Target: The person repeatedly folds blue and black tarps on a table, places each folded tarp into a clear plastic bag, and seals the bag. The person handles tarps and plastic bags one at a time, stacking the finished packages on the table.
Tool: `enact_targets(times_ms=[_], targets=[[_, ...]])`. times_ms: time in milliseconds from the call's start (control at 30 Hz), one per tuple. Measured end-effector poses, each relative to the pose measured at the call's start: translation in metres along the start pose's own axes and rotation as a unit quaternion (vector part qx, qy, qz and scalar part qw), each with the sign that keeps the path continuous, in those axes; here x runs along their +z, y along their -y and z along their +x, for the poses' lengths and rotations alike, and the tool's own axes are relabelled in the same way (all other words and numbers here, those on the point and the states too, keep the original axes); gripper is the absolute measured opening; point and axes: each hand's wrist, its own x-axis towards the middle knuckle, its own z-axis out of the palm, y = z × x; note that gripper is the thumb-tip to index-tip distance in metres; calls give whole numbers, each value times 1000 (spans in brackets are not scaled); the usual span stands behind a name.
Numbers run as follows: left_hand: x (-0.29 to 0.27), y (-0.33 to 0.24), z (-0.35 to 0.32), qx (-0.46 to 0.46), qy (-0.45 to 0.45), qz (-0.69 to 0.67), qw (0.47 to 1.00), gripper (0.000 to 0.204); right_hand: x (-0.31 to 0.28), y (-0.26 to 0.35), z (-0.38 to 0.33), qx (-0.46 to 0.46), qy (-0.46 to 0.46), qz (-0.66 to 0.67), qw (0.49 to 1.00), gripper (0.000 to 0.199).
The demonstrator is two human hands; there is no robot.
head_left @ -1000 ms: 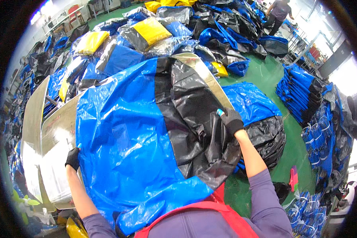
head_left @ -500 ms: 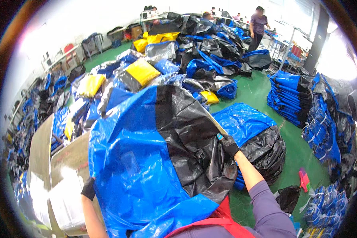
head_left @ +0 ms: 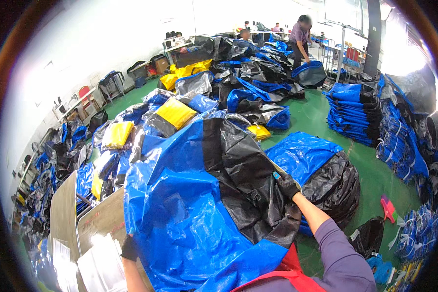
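We hold the sheet (head_left: 185, 209) spread before us, partly over the table (head_left: 102, 218): our left hand (head_left: 129, 248) pinches its blue edge (much of that hand is hidden), and our right hand (head_left: 287, 185) grips its black edge. A blue-and-black stack (head_left: 321, 170) lies just beyond the right hand.

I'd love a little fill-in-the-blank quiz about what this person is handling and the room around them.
1. The left hand is at the ____ side of the large two-toned sheet.
2. The right hand holds the sheet's ____ side.
3. The floor is ____.

Missing words: blue; black; green.
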Motion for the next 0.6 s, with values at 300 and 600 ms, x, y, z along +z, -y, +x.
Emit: enact_targets(times_ms=[300, 600], targets=[[-28, -27, 7, 84, -181, 191, 961, 40, -23, 58, 15, -150, 36, -274, 949, 38], [-76, -33, -21, -137, -171, 428, 877, 68, -50, 16, 23, 9, 151, -305, 940, 32]])
